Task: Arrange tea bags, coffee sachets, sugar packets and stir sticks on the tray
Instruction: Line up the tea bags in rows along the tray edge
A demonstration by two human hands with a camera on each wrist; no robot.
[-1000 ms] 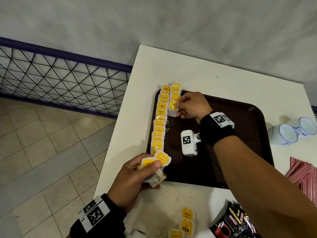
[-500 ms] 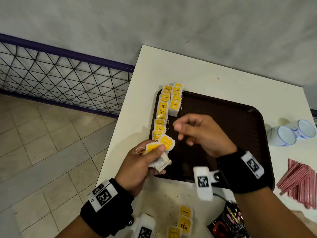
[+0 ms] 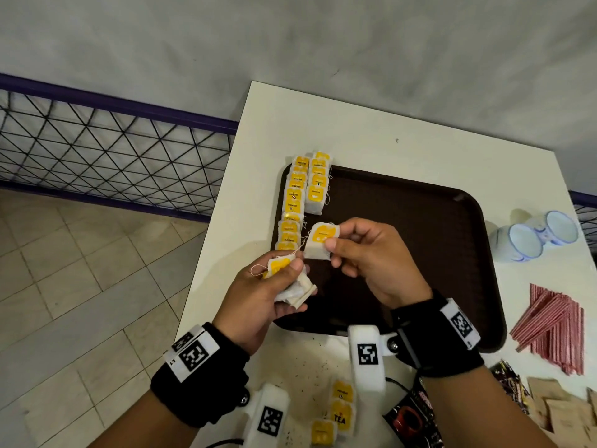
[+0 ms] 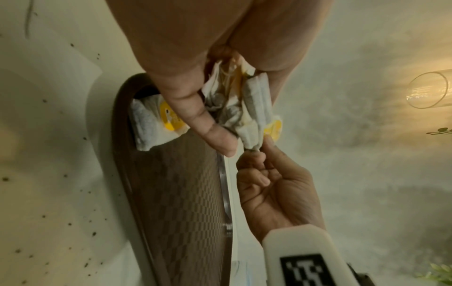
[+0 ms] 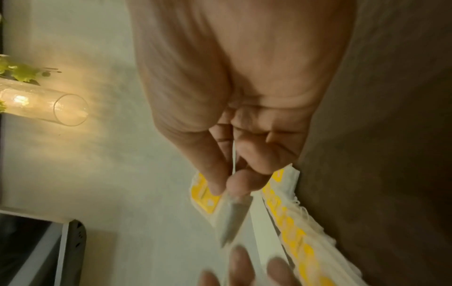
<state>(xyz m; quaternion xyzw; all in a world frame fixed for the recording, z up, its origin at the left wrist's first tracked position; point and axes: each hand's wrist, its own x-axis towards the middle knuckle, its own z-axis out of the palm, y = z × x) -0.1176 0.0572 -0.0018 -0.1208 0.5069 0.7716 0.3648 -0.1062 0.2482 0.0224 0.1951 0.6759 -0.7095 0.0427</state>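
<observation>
A dark brown tray point(image 3: 420, 221) lies on the white table point(image 3: 323, 124). Two rows of yellow-tagged tea bags point(image 3: 295, 202) run along its left edge. My right hand point(image 3: 361, 253) pinches a single tea bag point(image 3: 321, 240) between thumb and forefinger above the tray's left part, also seen in the right wrist view point(image 5: 229, 212). My left hand point(image 3: 274, 286) grips a small bunch of tea bags point(image 3: 292, 284) just below and left of it; in the left wrist view the bunch point(image 4: 234, 108) sits between thumb and fingers.
Two blue-and-white cups point(image 3: 533, 240) lie right of the tray. Red stir sticks point(image 3: 552, 324) lie at the right, brown paper packets point(image 3: 562, 405) and dark coffee sachets point(image 3: 413, 415) near the front. Several loose tea bags point(image 3: 339, 412) lie on the table's front. A metal fence point(image 3: 113, 150) stands left.
My right hand came back from the far rows toward my left hand and took one tea bag from the bunch. My left hand rose slightly with the remaining bags.
</observation>
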